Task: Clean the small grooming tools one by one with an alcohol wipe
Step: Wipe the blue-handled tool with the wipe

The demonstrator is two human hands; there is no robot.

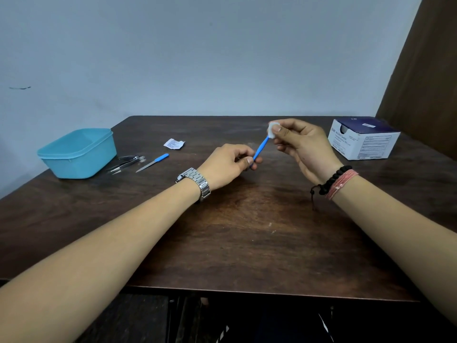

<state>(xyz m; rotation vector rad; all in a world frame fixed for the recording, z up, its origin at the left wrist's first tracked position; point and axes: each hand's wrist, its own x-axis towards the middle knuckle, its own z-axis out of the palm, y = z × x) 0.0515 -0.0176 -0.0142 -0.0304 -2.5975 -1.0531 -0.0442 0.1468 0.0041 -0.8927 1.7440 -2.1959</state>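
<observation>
A thin blue plastic tool (261,147) is in the air above the dark wooden surface (247,231), between the two hands. The left hand (228,167) pinches its low end. The right hand (300,147) pinches a small white wipe (272,131) around its top end. Far left, a blue-handled nail file (153,162), metal tweezers (125,165) and a nail clipper (129,157) lie beside a light blue plastic tub (79,152).

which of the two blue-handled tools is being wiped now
The blue tool held between both hands, its tip inside the wipe; the other blue-handled file lies on the table.
</observation>
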